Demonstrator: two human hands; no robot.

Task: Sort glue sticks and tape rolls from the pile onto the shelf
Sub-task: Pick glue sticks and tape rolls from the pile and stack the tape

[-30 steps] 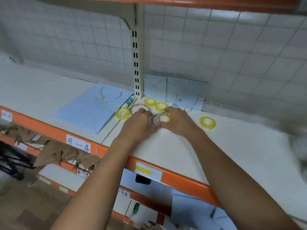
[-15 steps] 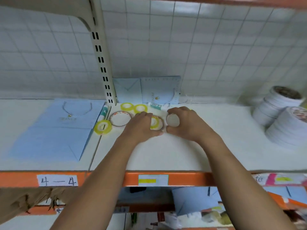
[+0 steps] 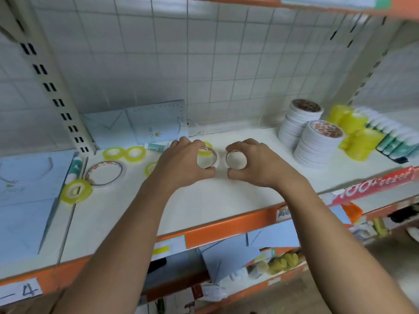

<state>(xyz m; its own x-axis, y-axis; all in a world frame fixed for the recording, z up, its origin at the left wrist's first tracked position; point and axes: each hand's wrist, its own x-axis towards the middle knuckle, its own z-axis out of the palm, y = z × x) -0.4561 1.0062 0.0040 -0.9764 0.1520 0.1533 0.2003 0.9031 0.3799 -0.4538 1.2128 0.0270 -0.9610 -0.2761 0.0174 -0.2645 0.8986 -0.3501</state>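
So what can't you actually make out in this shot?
Head view only.
Yellow tape roll: mostly hidden behind the left hand.
Glue stick: one end covered by that hand.
Print on the stacked white rolls: blurred, unreadable.
Shelf label: cut off by the left edge.
Green-and-white row at far right: too blurred to identify.

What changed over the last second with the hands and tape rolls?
The hands drew apart. A second ago both worked at one roll; now the left hand grips a white tape roll and the right hand a second white roll, each on edge. The yellow tape rolls by the post and the wide thin roll lie where they were.
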